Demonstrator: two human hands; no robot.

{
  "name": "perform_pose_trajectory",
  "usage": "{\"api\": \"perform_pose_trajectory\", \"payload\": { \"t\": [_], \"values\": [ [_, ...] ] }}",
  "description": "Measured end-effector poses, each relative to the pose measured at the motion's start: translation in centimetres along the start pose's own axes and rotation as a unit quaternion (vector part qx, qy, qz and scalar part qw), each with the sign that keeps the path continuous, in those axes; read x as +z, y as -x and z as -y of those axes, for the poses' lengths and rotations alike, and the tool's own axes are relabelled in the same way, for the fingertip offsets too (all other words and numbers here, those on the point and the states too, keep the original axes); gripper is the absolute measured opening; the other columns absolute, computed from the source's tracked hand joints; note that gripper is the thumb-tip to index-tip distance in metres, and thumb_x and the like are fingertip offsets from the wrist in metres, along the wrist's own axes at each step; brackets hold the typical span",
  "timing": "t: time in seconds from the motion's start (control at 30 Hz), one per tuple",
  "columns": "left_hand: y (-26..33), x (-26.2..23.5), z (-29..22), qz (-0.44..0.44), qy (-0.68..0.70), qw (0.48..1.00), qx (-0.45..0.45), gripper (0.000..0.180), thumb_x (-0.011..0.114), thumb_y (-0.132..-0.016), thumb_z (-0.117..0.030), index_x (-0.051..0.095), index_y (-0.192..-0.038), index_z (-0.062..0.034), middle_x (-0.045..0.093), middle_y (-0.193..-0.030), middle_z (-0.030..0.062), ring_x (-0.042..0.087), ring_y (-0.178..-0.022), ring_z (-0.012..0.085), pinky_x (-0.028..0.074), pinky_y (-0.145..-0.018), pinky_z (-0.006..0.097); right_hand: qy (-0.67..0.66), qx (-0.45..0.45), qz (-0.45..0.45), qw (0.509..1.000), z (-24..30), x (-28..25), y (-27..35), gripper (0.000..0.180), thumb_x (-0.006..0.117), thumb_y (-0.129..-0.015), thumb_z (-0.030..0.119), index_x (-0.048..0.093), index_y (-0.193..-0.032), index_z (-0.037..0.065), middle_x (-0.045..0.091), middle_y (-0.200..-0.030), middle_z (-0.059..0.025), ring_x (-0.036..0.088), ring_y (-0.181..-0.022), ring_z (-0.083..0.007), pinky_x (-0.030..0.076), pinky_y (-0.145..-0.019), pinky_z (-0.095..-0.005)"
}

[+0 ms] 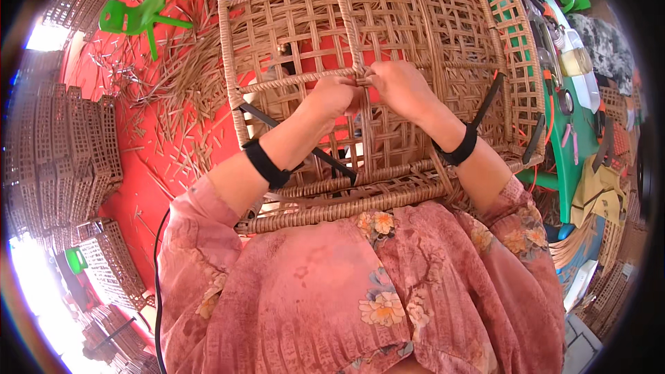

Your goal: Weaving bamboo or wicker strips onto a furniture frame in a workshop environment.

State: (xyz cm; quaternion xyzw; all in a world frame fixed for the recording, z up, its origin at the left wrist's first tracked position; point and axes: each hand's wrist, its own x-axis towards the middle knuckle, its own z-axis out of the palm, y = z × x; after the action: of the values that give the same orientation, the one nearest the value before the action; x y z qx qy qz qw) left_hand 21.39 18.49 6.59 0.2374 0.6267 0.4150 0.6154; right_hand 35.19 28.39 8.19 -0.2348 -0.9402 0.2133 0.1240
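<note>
A large open-weave basket (443, 28) of brown strips lies before me, its near wrapped edge against my body. My left hand (335, 97) and my right hand (396, 86) meet over the middle of it, where wrapped bars of the frame cross. Fingertips of both hands pinch a narrow brown weaving strip (360, 82) at that crossing. The strip's ends are hidden by the fingers. Black straps (490, 97) span the frame's corners, one of them passing under my left forearm. Each wrist wears a black band.
Loose strips (187, 73) and cut scraps litter the red floor (142, 135) on the left, near a small green chair (142, 15). Stacked woven baskets (62, 152) line the far left. At right, a green table (578, 145) holds pink-handled scissors (569, 136), a tape roll and containers.
</note>
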Motion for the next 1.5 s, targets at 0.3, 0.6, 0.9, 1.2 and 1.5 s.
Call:
{"api": "perform_pose_trajectory", "payload": {
  "t": [0.3,0.6,0.9,1.2,1.5],
  "values": [
    [0.6,1.1,-0.5,-0.055,0.125,0.991,0.010,0.012,0.056,-0.085,-0.006,0.062,-0.091,0.0029,0.065,-0.084,0.0106,0.065,-0.072,0.0183,0.054,-0.069,0.031,-0.179,0.069,0.007,0.981,0.5,-0.8,-1.0,0.022,0.053,-0.089,0.017,0.061,-0.091,-0.003,0.059,-0.068,-0.0168,0.060,-0.061,-0.0233,0.046,-0.058,-0.0348],
    [1.1,1.9,-0.5,-0.037,0.237,0.971,-0.010,0.014,0.050,-0.089,-0.007,0.057,-0.098,0.0005,0.062,-0.092,0.0106,0.061,-0.083,0.0201,0.052,-0.079,0.035,-0.206,0.066,-0.011,0.976,-0.8,-0.8,-1.3,0.022,0.052,-0.089,0.015,0.061,-0.092,-0.005,0.062,-0.075,-0.0156,0.057,-0.058,-0.0193,0.046,-0.058,-0.0327],
    [0.7,1.6,0.5,0.002,0.376,0.927,0.008,0.017,0.049,-0.093,-0.012,0.055,-0.102,0.0004,0.060,-0.095,0.0098,0.059,-0.088,0.0201,0.049,-0.083,0.036,-0.256,0.125,0.075,0.956,0.4,-3.6,-1.1,0.020,0.059,-0.081,0.014,0.065,-0.089,-0.003,0.064,-0.077,-0.0187,0.064,-0.074,-0.0291,0.048,-0.066,-0.0359],
    [-0.2,2.2,1.6,-0.044,0.374,0.926,0.006,0.013,0.049,-0.093,-0.013,0.056,-0.093,-0.0019,0.060,-0.080,0.0055,0.059,-0.071,0.0157,0.050,-0.062,0.029,-0.107,0.105,0.040,0.988,-0.2,-2.3,0.1,0.013,0.059,-0.077,0.010,0.066,-0.080,0.000,0.065,-0.076,-0.0133,0.064,-0.068,-0.0270,0.049,-0.061,-0.0374],
    [0.3,2.7,0.2,-0.081,0.341,0.937,-0.014,0.015,0.049,-0.093,-0.015,0.056,-0.090,-0.0016,0.061,-0.079,0.0073,0.061,-0.069,0.0175,0.052,-0.062,0.030,0.167,-0.026,-0.115,0.979,1.8,-0.5,1.2,0.001,0.057,-0.073,0.007,0.058,-0.074,0.006,0.059,-0.078,-0.0123,0.062,-0.073,-0.0306,0.048,-0.063,-0.0460]
  ]
}}
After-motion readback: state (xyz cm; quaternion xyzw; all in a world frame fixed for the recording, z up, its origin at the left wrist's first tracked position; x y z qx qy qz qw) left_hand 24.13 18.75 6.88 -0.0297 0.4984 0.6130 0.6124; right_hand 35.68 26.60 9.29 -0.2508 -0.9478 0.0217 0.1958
